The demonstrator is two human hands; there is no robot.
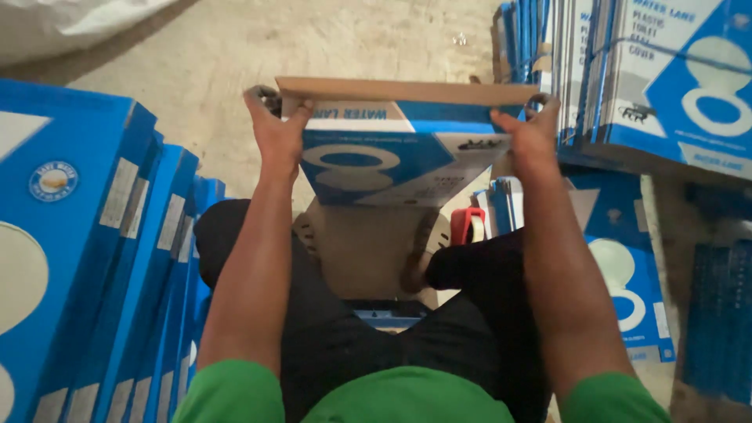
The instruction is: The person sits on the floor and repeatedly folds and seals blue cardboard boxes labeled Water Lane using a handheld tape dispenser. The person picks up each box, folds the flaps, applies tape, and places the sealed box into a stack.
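Observation:
I hold a flat blue-and-white cardboard box (392, 145) upright in front of me, its brown top flap folded open. My left hand (276, 129) grips its left edge near the top corner. My right hand (531, 135) grips the right edge at the same height. The box stands over my lap, above my dark trousers and bare foot (419, 258). A red tape dispenser (468, 225) lies on the floor just below the box, beside my right knee.
Several upright blue boxes (102, 258) are lined up along my left. More blue boxes (658, 78) are stacked at the upper right, and one lies flat (627, 274) by my right arm. Bare concrete floor (313, 39) lies ahead, with a white sack (63, 23) at the top left.

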